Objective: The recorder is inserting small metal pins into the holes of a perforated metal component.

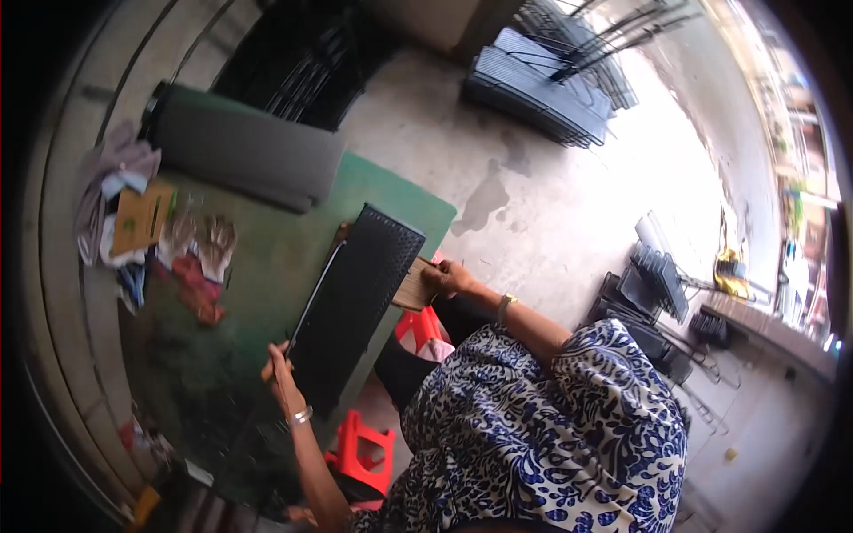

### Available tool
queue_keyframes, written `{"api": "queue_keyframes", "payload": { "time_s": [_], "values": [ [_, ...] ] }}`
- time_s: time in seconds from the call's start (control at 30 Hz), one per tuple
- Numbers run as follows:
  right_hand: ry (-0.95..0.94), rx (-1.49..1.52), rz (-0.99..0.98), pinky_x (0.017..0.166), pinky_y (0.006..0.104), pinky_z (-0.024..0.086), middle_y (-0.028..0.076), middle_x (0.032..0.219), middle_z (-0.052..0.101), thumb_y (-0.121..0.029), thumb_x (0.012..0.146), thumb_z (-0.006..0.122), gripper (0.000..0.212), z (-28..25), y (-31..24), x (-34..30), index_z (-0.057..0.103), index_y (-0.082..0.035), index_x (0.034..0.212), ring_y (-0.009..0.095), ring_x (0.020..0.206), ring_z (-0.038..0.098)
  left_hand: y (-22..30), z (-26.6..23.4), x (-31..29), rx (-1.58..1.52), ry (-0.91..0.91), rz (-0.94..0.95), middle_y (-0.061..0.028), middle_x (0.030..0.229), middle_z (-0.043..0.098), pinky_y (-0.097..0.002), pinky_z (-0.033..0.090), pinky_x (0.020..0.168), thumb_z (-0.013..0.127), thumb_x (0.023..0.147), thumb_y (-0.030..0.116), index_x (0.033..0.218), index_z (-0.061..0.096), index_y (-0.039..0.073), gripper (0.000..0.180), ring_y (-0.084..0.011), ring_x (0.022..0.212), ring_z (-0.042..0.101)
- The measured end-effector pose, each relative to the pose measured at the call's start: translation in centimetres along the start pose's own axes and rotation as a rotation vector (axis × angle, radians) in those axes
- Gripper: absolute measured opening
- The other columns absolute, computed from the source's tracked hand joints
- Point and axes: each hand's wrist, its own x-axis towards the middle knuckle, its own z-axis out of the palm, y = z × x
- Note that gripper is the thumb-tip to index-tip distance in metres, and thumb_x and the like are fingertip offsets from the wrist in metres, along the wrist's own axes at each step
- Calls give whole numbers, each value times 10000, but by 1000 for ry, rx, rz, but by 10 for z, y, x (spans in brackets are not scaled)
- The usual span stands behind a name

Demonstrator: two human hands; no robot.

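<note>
A long black panel (360,284) with a perforated-looking surface lies at a slant on the green tabletop. A thin light line, a rod or a bright edge, runs along its left side. At the lower end of that line my left hand (281,380) is closed; a small dark tip shows at its fingers, but I cannot make out what it holds. My right hand (450,278) grips a flat brown wooden board (414,286) at the panel's right side. Part of the board is hidden by the panel.
The green table (391,191) bears a grey folded sheet (240,147) and a pile of cloths (195,284) with a brown cardboard piece (142,218). Red stools (366,449) stand by the table. Black mesh racks (538,84) are stacked beyond, with more black metal parts (653,284) at right.
</note>
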Motion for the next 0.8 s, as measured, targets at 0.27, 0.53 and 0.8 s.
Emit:
{"api": "queue_keyframes", "payload": {
  "time_s": [0.27, 0.53, 0.8],
  "values": [
    [321, 250, -240, 748, 314, 467, 59, 879, 658, -199, 877, 589, 248, 30, 3, -18, 606, 8, 1013, 148, 837, 597, 1, -7, 6, -93, -127, 21, 4, 993, 618, -226, 361, 633, 524, 936, 462, 988, 662, 51, 437, -44, 711, 439],
    [571, -63, -250, 691, 419, 472, 206, 797, 623, -341, 873, 600, 381, 15, 2, 8, 531, 33, 897, 334, 763, 616, 18, -8, 14, -84, -233, 97, 49, 782, 419, -207, 321, 566, 487, 958, 450, 961, 644, 55, 425, -37, 617, 358],
    [800, -242, -734, 744, 470, 449, 227, 979, 582, -389, 909, 535, 419, -12, -88, -2, 522, 19, 1000, 394, 901, 581, 13, 3, 7, -195, -215, 212, -24, 891, 567, -201, 265, 525, 497, 967, 380, 956, 618, -2, 400, -39, 586, 316]
  ]
}}
